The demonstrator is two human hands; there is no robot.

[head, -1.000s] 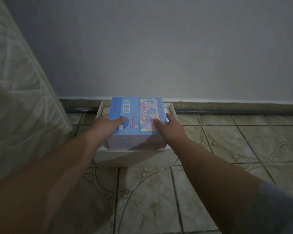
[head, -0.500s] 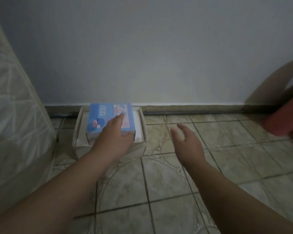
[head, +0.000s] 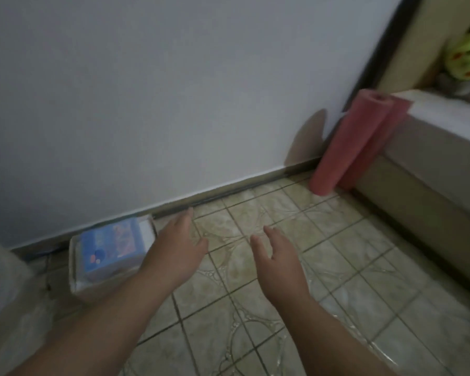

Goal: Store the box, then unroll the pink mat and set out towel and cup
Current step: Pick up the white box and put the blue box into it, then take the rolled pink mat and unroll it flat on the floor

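Sitting inside a white tray (head: 78,287) on the tiled floor (head: 350,289) by the wall is the blue box (head: 111,246), its printed label too blurred to read. The left hand (head: 178,246) and right hand (head: 278,259) hover spread and empty. The rolled pink mat (head: 347,147) leans upright in the corner beside the bed (head: 440,147).

Blue box (head: 111,244) in tray, pink mat (head: 349,145) rolled upright

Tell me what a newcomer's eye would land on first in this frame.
The rolled pink mat stands out, upright in the far right corner between wall and bed. Next, the left hand and right hand, open and empty over the tiled floor. The blue box sits at left by the wall.
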